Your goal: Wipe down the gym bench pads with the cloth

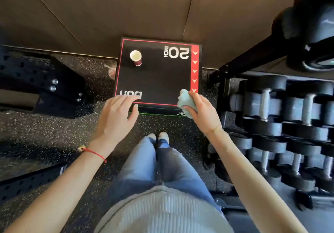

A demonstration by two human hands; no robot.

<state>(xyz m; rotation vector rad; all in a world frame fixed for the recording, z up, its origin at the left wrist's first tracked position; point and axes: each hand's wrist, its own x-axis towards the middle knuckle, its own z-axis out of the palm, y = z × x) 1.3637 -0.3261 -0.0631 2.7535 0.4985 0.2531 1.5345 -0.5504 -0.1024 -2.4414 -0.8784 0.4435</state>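
The left hand (117, 114) hovers with fingers relaxed, holding nothing, at the near edge of the black red-trimmed padded box (162, 77), where a maroon paper cup (136, 57) stands. The right hand (200, 109) grips the bunched pale-green cloth (184, 99) at the near right corner. Wiping seems barely begun; next, likely a sweep across, avoiding the cup.

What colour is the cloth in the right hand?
Pale blue-green, bunched in the right hand; the cloth shows in the head view, the only one.

Right hand (200, 111) grips a bunched cloth (186, 102) at the black box's (159, 77) corner.
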